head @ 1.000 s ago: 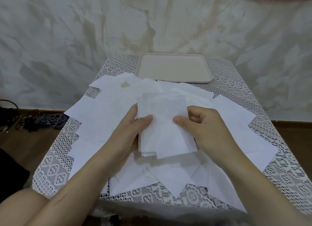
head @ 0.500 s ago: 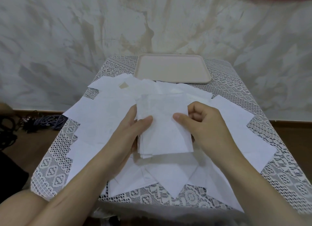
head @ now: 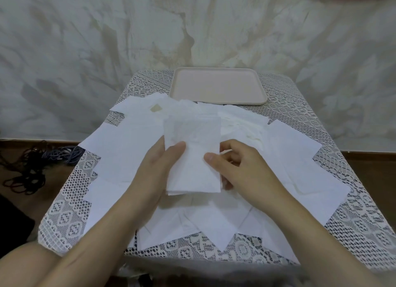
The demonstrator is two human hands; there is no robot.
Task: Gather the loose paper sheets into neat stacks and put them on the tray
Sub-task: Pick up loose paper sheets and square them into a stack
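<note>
A small stack of white paper sheets (head: pixel 192 140) is held upright above the table's middle. My left hand (head: pixel 156 171) grips its left edge, thumb on the front. My right hand (head: pixel 242 166) pinches its right edge, thumb on the front and fingers curled behind. Several loose white sheets (head: pixel 304 158) lie spread over the lace-covered table under and around the hands. A beige tray (head: pixel 218 87) with nothing on it sits at the table's far edge, beyond the stack.
The table (head: pixel 347 211) carries a white lace cloth and stands against a mottled pale wall. Dark cables (head: pixel 32 166) lie tangled on the brown floor to the left. A small tan scrap (head: pixel 156 108) shows among the far-left sheets.
The stack has been squared up: its lower edges are more even and its right side has drawn in. Both hands have closed slightly toward each other.
</note>
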